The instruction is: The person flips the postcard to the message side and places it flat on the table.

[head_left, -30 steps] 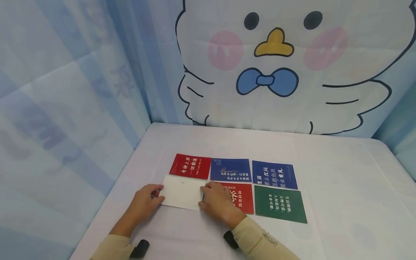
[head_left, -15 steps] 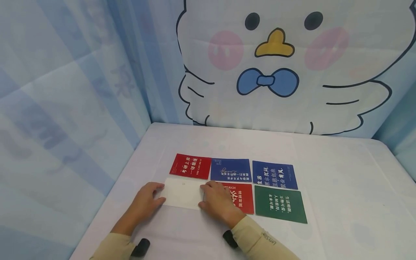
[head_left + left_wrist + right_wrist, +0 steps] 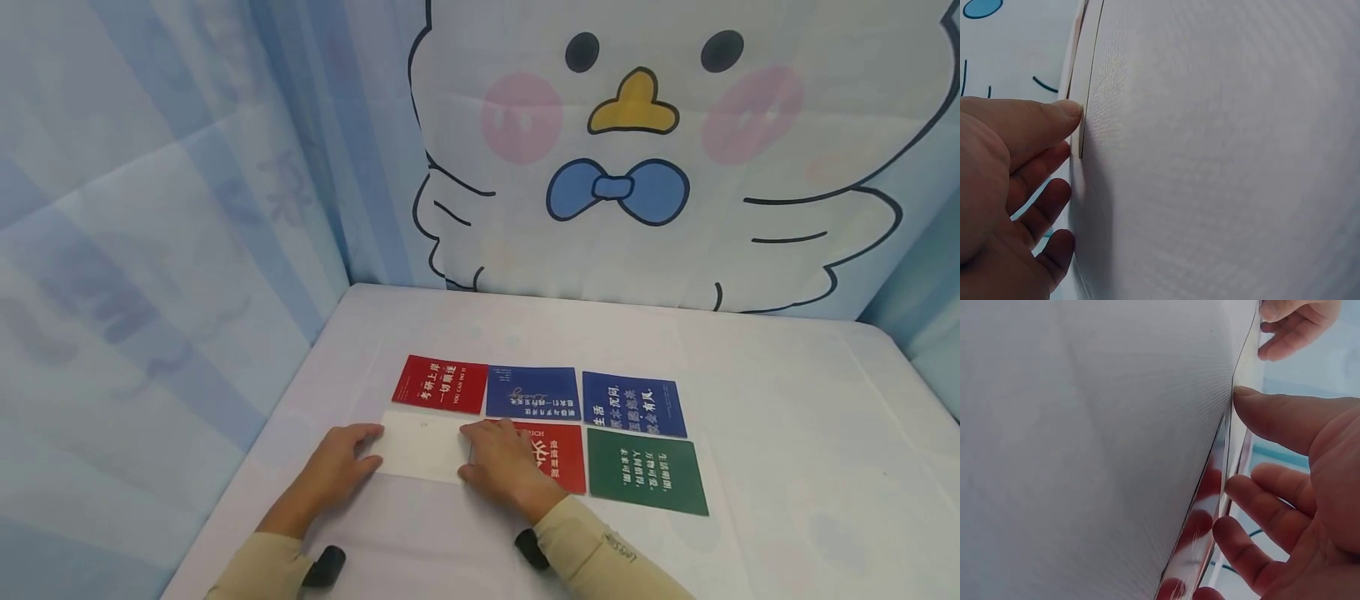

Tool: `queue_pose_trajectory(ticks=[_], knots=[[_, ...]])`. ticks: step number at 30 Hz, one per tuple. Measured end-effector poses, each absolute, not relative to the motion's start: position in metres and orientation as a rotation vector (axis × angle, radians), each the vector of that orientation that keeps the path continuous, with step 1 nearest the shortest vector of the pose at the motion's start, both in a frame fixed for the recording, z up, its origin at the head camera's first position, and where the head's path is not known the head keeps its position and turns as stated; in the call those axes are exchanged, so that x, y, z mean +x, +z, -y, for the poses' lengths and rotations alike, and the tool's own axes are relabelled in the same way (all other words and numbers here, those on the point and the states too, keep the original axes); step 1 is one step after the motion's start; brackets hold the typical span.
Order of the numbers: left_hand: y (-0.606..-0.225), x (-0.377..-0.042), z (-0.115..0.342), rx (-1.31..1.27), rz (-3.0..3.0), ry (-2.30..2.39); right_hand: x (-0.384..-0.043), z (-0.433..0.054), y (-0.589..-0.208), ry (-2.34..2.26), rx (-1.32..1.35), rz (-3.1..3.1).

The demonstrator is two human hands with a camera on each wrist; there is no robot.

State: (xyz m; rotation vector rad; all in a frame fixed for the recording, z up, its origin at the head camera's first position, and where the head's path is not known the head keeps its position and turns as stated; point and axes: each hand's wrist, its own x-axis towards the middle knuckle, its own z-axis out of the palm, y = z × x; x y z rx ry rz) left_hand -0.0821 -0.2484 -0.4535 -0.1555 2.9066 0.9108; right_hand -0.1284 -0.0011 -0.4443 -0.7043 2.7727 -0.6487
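Observation:
A blank cream-white card lies flat on the table, front left of a block of coloured cards. My left hand touches its left edge with thumb and index finger spread apart. In the left wrist view the thumb meets the card's corner, and the other fingers are loosely bent. At the card's right edge is my right hand, thumb and index finger touching it. That hand partly covers a red card with white lettering. In the right wrist view the right thumb rests at the card's edge.
Behind the white card lies another red card. Two blue cards continue that row, and a green card lies front right. The white table backs onto a curtain with a cartoon animal.
The white card has shifted slightly right and towards me and now lies flatter. My left hand moved a little right with it; the right hand stayed nearly still.

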Motion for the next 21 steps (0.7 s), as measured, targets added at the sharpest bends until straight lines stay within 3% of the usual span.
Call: queue_pose_trajectory(ticks=[14,21], knots=[[-0.44,-0.083,0.231,-0.087,-2.947,0.876,-0.123,-0.009,-0.432,-0.78,-0.785,-2.7],[-0.424,-0.076,0.2,0.04,-2.968,0.896,-0.12,-0.052,-0.424,-0.849,-0.855,-2.667]])
